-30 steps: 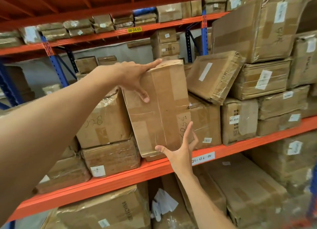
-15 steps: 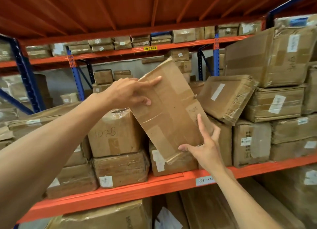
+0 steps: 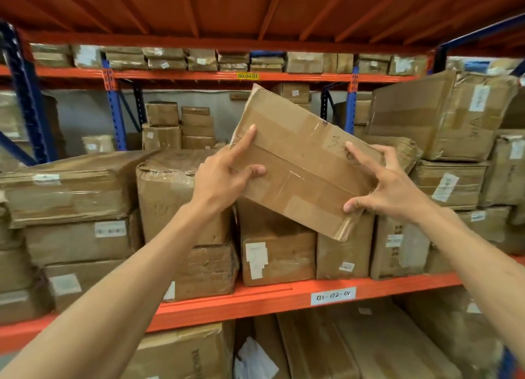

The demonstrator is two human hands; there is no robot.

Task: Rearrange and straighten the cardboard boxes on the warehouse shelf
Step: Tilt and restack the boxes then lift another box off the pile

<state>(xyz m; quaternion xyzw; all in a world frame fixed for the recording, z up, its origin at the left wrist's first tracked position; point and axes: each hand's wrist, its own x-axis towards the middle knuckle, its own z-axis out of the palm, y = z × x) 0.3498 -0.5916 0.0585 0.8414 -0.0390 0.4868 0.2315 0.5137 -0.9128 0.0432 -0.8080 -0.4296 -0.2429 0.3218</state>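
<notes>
A flat taped cardboard box (image 3: 298,162) is held tilted in the air in front of the orange shelf (image 3: 284,296), its lower right corner lowest. My left hand (image 3: 227,174) grips its left end, thumb on the front and forefinger along the edge. My right hand (image 3: 380,185) grips its right end with spread, curled fingers. Under it stand a low box with white labels (image 3: 275,253) and a narrower box (image 3: 343,253). A tall box (image 3: 170,196) stands to the left on another box.
Stacked boxes fill the shelf left (image 3: 71,185) and right (image 3: 443,114), the right stack rising higher. Blue uprights (image 3: 116,117) and an orange upper beam (image 3: 199,75) frame the bay. More boxes lie on the shelf below (image 3: 369,347). A rear rack holds small boxes.
The held box has been lifted higher and turned from near upright toward lying flat. My right hand has moved from its bottom edge to its right end. The camera has tilted upward.
</notes>
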